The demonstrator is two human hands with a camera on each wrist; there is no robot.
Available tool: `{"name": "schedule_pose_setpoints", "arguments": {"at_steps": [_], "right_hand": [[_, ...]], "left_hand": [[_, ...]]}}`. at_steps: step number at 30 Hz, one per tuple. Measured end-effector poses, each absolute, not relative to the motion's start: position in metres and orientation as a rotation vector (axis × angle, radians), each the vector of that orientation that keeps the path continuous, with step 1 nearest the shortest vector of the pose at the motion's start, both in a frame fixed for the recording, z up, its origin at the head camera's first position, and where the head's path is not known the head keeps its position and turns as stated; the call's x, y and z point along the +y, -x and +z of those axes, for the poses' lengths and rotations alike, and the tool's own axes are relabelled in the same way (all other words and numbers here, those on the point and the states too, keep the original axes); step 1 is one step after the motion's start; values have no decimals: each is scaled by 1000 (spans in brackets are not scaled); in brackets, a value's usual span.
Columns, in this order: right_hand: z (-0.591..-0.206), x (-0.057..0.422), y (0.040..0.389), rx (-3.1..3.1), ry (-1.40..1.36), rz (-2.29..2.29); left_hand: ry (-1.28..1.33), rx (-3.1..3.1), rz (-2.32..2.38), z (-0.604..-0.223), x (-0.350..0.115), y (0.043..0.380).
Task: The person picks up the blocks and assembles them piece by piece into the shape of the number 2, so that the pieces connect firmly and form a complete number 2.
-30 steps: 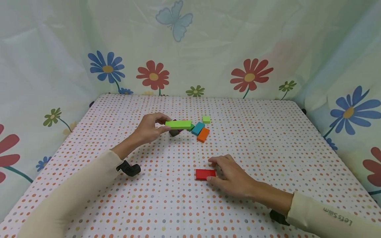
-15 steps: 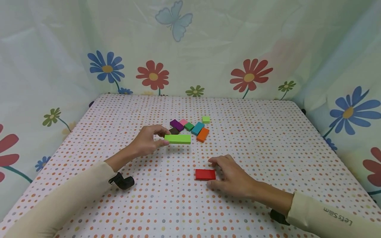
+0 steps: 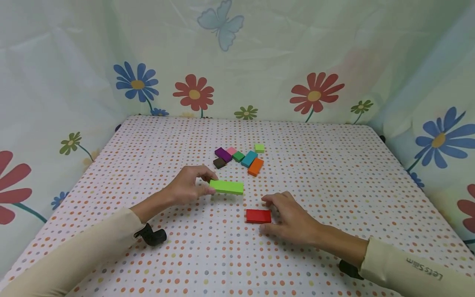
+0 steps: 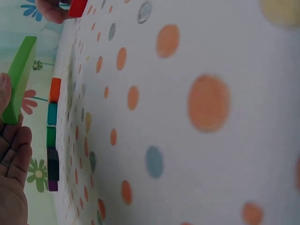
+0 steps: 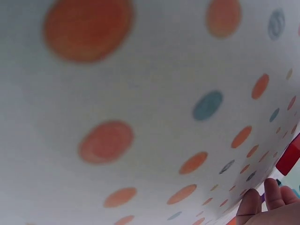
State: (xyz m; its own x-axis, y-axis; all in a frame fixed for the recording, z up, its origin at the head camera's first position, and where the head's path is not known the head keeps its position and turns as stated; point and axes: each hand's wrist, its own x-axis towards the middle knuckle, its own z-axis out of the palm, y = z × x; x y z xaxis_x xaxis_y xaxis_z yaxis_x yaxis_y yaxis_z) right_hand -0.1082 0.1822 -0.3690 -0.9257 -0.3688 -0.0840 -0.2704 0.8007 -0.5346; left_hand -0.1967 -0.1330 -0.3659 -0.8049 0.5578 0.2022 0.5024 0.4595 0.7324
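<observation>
Care at mid-frame: hold long lime block (image 3: 226, 187) level, pinched by fingers of left hand (image 3: 185, 185), clear of red block (image 3: 257, 216) beside right hand (image 3: 293, 219) with fingers parted.

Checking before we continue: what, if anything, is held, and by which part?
The left hand pinches the long lime-green block by its left end; the right hand holds nothing.

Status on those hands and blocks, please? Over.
Left hand pinching lime-green block above tablecloth. Right hand beside red block, not gripping. Block cluster farther back, clear of both hands.
</observation>
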Motion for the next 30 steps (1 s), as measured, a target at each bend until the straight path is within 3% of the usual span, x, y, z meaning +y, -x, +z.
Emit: {"name": "schedule_pose_setpoints", "arguments": {"at_steps": [30], "right_hand": [[-370,181,111,2802,567,-773]], "left_hand": [[-1070,2561,1131,-374,-128,174]]}}
